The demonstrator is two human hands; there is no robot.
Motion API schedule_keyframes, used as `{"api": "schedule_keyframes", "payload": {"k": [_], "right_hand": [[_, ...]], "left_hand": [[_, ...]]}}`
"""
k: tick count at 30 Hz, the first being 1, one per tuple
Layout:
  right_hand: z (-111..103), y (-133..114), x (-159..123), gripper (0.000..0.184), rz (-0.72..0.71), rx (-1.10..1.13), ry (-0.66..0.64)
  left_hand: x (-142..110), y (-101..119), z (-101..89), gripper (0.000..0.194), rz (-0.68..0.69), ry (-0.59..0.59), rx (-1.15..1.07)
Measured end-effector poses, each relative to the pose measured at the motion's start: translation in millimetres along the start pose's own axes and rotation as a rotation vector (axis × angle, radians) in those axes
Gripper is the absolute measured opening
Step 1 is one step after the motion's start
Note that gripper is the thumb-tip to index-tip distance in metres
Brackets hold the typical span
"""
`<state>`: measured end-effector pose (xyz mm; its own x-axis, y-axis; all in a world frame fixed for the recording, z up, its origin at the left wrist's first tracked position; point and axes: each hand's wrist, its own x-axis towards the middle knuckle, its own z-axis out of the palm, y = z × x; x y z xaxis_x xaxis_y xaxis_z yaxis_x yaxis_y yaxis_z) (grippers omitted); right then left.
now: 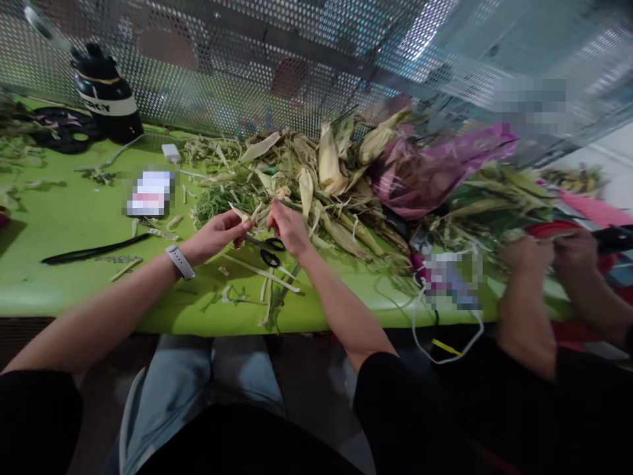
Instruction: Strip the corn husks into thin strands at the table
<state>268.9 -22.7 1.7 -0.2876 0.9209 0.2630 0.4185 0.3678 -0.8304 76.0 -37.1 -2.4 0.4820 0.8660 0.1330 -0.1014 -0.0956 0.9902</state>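
Observation:
My left hand [225,231], a pale watch on its wrist, pinches a thin pale strip of corn husk [239,212]. Just to its right, my right hand [289,225] has its fingers curled together, with a pale bit showing by the fingertips; what they hold is too small to make out. Black-handled scissors [271,256] lie on the green table between and below my hands, blades partly hidden by the left one. Beyond my fingers rests a clump of thin green stems [217,202], beside a large heap of dried corn husks [329,161].
A phone [150,193], a black strap [96,249] and a dark bottle [106,95] are at left. Right of the husks lies a purple plastic bag [420,175]. Cut strips [267,272] litter the green table [198,315]. A co-worker's hands [529,254] work at far right.

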Motion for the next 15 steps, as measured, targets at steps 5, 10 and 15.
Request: {"api": "schedule_keyframes", "payload": {"k": [5,10,15], "right_hand": [[11.9,-3.9,-4.5,0.054,-0.039,0.01,-0.099],[17.9,0.0,-3.2,0.051,-0.137,-0.049,-0.059],[16.8,3.3,-2.2,0.048,-0.159,-0.073,-0.077]], "left_hand": [[1.7,-4.8,-1.6,0.027,0.041,0.103,-0.058],[1.2,-6.0,-2.1,0.028,-0.069,0.145,-0.235],[0.6,-3.7,-1.8,0.027,-0.101,0.097,-0.247]]}}
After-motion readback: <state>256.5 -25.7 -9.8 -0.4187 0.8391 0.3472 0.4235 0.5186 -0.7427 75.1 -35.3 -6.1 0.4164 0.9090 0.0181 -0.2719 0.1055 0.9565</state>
